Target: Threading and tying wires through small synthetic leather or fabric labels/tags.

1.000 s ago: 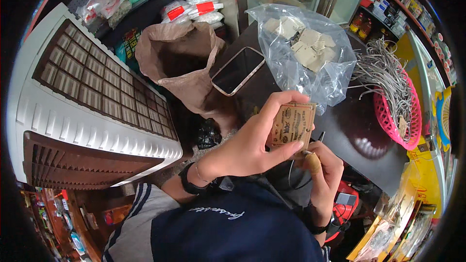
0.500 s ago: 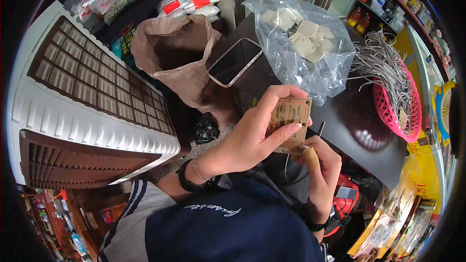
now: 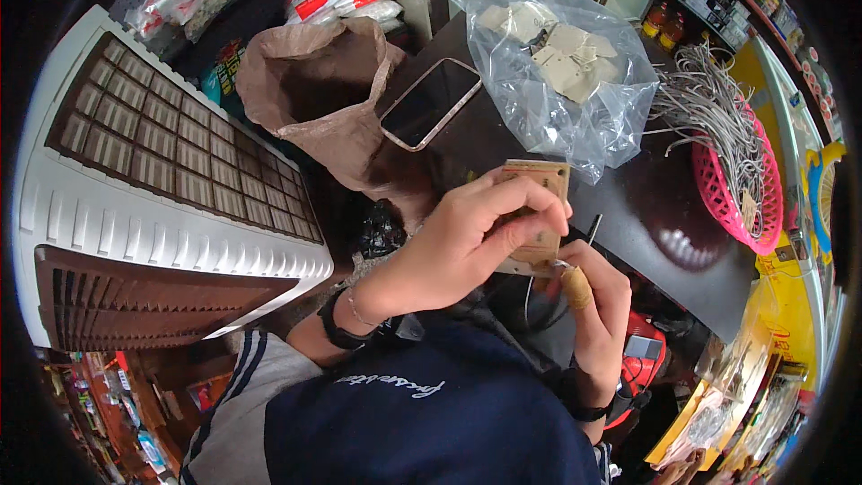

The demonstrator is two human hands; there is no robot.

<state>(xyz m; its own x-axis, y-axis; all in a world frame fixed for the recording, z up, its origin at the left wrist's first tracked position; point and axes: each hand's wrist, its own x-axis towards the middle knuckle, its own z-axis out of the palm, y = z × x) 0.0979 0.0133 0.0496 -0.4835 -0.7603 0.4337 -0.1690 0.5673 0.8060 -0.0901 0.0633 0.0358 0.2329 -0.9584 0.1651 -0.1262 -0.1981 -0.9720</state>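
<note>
My left hand (image 3: 476,229) is curled round a tan printed card (image 3: 552,178) with small holes at its corners. Its thumb and index finger bend over the card's face and hide much of the print. At the lower right corner of the card, my right hand (image 3: 600,292) pinches a thin grey cord; one of its digits is wrapped in tan tape. A dark, stiff cord end (image 3: 596,226) sticks up beyond this hand, and a thin loop hangs below the card. The tucked fingertips hide how the cord meets the hole.
A clear plastic bag (image 3: 620,130) of similar tan cards lies on the dark table (image 3: 628,216). Beside it are a phone (image 3: 431,104) and a pink basket (image 3: 761,207) of grey cords (image 3: 709,112). An open brown sack (image 3: 359,139) and a white air cooler (image 3: 171,224) stand left.
My left thumb and fingers have drawn together over the card's face, and the card has tilted and risen slightly. My right hand stays at its lower corner.
</note>
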